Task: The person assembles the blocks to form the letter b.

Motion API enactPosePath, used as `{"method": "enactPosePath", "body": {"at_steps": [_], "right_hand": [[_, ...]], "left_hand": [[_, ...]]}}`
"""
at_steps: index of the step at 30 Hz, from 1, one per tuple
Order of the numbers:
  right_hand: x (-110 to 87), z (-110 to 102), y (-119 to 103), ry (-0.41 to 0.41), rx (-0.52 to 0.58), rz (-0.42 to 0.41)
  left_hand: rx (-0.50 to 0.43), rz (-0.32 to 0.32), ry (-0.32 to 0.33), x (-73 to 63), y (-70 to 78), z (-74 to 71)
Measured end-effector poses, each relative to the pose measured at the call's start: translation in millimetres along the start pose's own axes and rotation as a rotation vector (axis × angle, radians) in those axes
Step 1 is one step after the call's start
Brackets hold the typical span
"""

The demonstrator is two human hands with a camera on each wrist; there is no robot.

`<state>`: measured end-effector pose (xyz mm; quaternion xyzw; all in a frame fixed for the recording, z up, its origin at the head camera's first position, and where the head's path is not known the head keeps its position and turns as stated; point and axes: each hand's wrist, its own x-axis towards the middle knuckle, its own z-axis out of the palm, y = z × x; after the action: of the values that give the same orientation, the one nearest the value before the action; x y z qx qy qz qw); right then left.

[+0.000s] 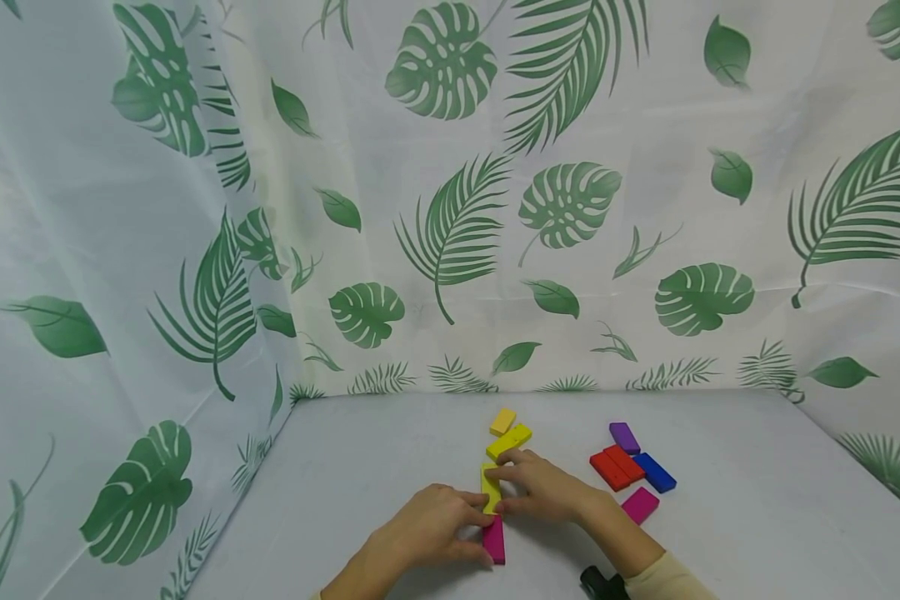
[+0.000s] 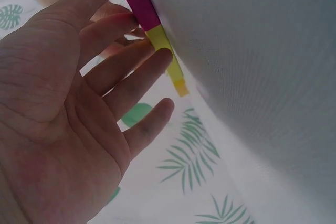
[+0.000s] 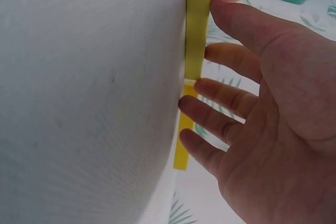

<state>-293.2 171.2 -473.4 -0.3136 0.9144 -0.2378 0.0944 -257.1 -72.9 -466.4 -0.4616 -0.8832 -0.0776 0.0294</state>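
A magenta block (image 1: 494, 543) and a yellow block (image 1: 489, 498) lie end to end on the table. My left hand (image 1: 429, 527) is at their left side, its thumb beside the magenta block and its fingertips near the joint and the yellow block. From the right, my right hand (image 1: 546, 487) touches the yellow block with thumb and index finger. Its other fingers reach towards a second yellow block (image 1: 509, 441), which lies slanted beyond. A small light-orange block (image 1: 503, 422) sits at the far end of this row. In the right wrist view the right fingers (image 3: 231, 98) look loosely extended.
To the right lie a purple block (image 1: 625, 438), red blocks (image 1: 617, 467) side by side, a blue block (image 1: 656, 473) and another magenta block (image 1: 641, 505). A black object (image 1: 602, 582) shows by the right forearm. A leaf-patterned curtain (image 1: 450, 358) surrounds the white table (image 1: 360, 450).
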Motion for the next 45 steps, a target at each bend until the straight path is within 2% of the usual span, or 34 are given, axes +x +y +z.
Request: {"method": "enactPosePath", "body": {"at_steps": [15, 21, 24, 28, 35, 39, 45], "right_hand": [[-0.4, 0, 2, -0.007, 0.011, 0.001], [-0.3, -11, 3, -0.037, 0.046, 0.031], [1.2, -21, 4, 0.016, 0.090, 0.028], [6.7, -31, 6, 0.141, 0.106, 0.025], [24.9, -28, 14, 0.317, 0.110, 0.137], [35.8, -20, 22, 0.370, 0.082, 0.143], [48.8, -12, 28, 0.398, 0.038, 0.156]], "left_hand": [[0.007, -0.010, 0.006, 0.2, 0.1, 2.0], [-0.004, -0.013, 0.001, 0.2, -0.9, 3.4], [0.005, -0.010, 0.009, -0.2, -1.0, 3.8], [0.010, -0.013, 0.006, 0.0, -1.1, 3.6], [0.003, -0.019, -0.012, -0.6, -0.4, 1.9], [0.015, -0.012, -0.005, -1.8, 0.1, 1.4], [0.008, -0.017, -0.006, -1.0, 0.3, 1.1]]}}
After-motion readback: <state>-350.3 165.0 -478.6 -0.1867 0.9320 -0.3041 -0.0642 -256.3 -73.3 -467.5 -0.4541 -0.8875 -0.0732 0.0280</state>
